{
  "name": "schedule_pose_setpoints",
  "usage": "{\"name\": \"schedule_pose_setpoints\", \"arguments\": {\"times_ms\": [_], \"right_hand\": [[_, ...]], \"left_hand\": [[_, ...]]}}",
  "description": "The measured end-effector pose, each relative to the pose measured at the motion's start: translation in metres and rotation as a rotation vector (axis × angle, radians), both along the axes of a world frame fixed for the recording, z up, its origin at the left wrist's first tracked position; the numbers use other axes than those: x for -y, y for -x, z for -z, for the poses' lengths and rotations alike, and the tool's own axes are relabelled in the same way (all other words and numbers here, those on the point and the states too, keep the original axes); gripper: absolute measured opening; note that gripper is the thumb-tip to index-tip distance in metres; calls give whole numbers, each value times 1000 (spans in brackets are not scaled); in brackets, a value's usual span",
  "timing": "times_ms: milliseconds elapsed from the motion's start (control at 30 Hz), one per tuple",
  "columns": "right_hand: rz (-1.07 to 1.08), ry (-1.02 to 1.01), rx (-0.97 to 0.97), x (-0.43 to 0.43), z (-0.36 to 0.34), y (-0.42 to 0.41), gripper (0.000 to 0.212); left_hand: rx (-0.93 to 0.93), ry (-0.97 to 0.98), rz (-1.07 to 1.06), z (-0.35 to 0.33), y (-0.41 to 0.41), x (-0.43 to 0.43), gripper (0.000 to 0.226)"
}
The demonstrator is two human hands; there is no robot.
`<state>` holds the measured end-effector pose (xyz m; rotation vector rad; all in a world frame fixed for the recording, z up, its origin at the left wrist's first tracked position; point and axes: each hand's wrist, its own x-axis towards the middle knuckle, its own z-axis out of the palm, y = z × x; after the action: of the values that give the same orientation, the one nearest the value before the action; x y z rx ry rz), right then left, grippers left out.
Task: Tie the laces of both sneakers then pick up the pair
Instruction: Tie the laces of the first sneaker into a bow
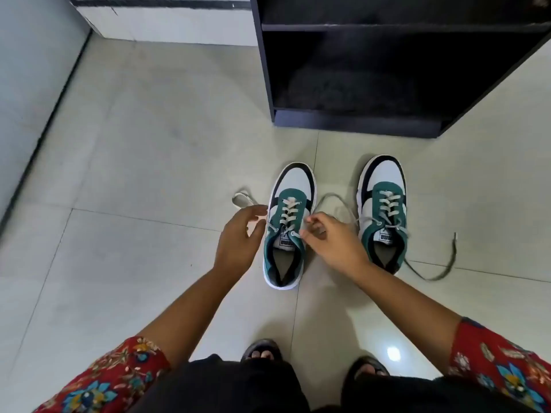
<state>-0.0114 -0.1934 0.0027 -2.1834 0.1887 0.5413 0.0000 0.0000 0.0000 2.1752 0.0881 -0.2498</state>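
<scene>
Two green, white and black sneakers stand side by side on the tiled floor, toes pointing away from me. The left sneaker (287, 225) has loose grey laces; one end (242, 199) trails left, the other loops right (331, 201). My left hand (238, 242) is beside its left flank, fingers pinching the left lace. My right hand (331, 242) sits between the shoes, fingers curled on the right lace by the tongue. The right sneaker (383, 210) is untied, and its lace (438, 272) sprawls to the right on the floor.
A black open shelf unit (387, 70) stands on the floor just beyond the sneakers. A wall and dark skirting (44, 129) run along the left. My sandalled feet (262, 351) are near the bottom centre, with red floral sleeves on both arms.
</scene>
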Motion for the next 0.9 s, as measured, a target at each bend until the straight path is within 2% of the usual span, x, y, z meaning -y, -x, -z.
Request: {"name": "schedule_pose_setpoints", "arguments": {"times_ms": [67,133,233,400,467,567,633,767,833,900], "right_hand": [[-82,112,9,-2,5,2,57],[-141,192,21,-5,12,5,68],[-114,182,33,-9,24,8,67],[-113,153,41,-9,26,8,67],[-102,167,83,-6,26,9,62],[-57,115,156,-7,24,12,35],[-19,12,129,-10,23,13,21],[70,-171,5,-3,20,2,19],[63,-175,21,1,15,-2,14],[-4,-94,57,1,9,-5,18]], "left_hand": [[-21,-23,51,5,3,4,31],[-10,-71,179,13,7,6,41],[32,-146,231,20,5,8,47],[22,-152,232,18,-1,6,44],[27,-151,214,17,4,3,38],[78,-131,166,18,11,-2,21],[120,-173,165,17,14,-4,17],[159,-258,185,12,7,-6,11],[152,-218,194,10,2,-6,14],[109,-150,221,9,-2,-7,19]]}}
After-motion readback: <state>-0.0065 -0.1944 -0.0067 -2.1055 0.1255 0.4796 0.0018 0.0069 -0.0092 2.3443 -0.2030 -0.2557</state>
